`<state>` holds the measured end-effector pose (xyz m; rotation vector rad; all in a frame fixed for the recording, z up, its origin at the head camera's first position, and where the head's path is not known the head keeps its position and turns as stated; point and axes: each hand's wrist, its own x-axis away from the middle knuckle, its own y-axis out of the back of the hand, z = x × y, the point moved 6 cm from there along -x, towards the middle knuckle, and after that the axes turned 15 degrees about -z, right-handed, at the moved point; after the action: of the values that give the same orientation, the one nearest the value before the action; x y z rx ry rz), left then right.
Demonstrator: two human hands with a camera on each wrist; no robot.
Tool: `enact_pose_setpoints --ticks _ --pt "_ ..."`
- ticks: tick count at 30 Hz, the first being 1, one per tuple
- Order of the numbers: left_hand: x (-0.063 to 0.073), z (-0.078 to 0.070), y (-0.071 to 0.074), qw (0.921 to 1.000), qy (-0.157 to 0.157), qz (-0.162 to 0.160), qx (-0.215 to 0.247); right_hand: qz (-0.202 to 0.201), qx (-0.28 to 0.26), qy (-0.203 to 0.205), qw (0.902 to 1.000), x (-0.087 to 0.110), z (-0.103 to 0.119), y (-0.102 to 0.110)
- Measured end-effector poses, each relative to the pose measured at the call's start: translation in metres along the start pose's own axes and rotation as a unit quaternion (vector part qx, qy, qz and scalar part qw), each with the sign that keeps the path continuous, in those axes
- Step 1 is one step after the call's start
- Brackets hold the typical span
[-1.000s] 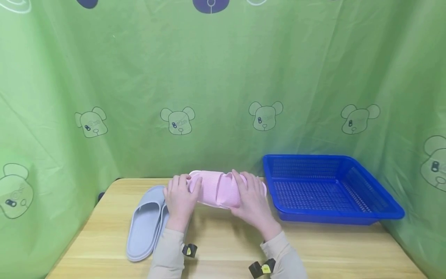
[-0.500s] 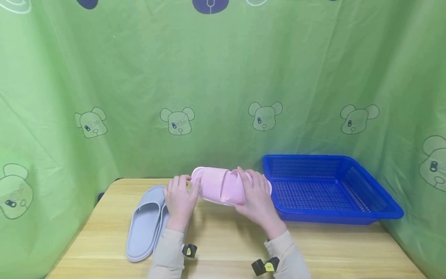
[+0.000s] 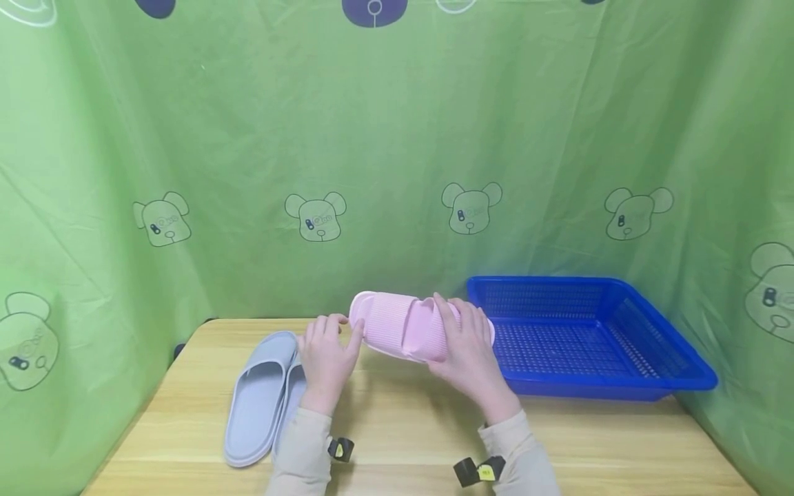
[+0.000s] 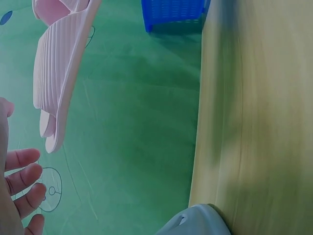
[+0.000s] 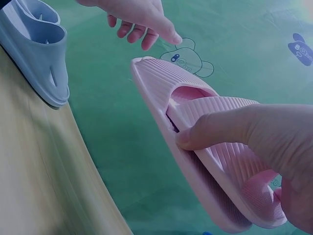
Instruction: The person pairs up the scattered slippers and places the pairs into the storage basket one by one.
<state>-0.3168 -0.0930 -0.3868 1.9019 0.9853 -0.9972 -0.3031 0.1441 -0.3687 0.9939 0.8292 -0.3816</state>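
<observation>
My right hand (image 3: pixel 468 358) grips two stacked pink slippers (image 3: pixel 387 324) above the table (image 3: pixel 403 427) at twelve o'clock; my left hand (image 3: pixel 325 358), empty, is just beside them. Held near one end, they could slide apart or clip the blue basket (image 3: pixel 595 387) at two o'clock.

From here I see the left hand (image 4: pixel 19 181), fingers spread near the pink slippers (image 4: pixel 56 63) but apart from them. The slippers tilt before a green curtain (image 4: pixel 132 107). A blue basket (image 4: pixel 173 10) shows above, a grey slipper (image 4: pixel 200 220) below, beside the wooden tabletop (image 4: pixel 264 122).
</observation>
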Motion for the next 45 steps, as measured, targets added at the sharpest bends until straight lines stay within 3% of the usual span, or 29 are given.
enact_pose_setpoints --ticks 9,15,26,34,45 --pt "0.006 -0.007 -0.003 0.9997 -0.005 0.022 0.010 -0.017 -0.001 0.004 0.9999 -0.001 -0.007 0.006" --pt "0.010 -0.011 -0.008 0.9995 -0.023 0.016 0.017 -0.021 0.000 -0.005 0.9998 -0.002 -0.011 0.012" --pt "0.020 -0.023 -0.015 0.9975 -0.055 0.035 0.027 -0.017 0.005 -0.018 0.9997 -0.003 -0.019 0.020" --pt "0.028 -0.029 -0.021 0.9949 -0.065 0.074 0.023 -0.031 0.008 -0.026 0.9992 -0.004 -0.028 0.027" --pt "0.034 -0.041 -0.022 0.9922 -0.074 0.095 0.029 -0.043 0.010 -0.028 0.9986 -0.004 -0.042 0.035"
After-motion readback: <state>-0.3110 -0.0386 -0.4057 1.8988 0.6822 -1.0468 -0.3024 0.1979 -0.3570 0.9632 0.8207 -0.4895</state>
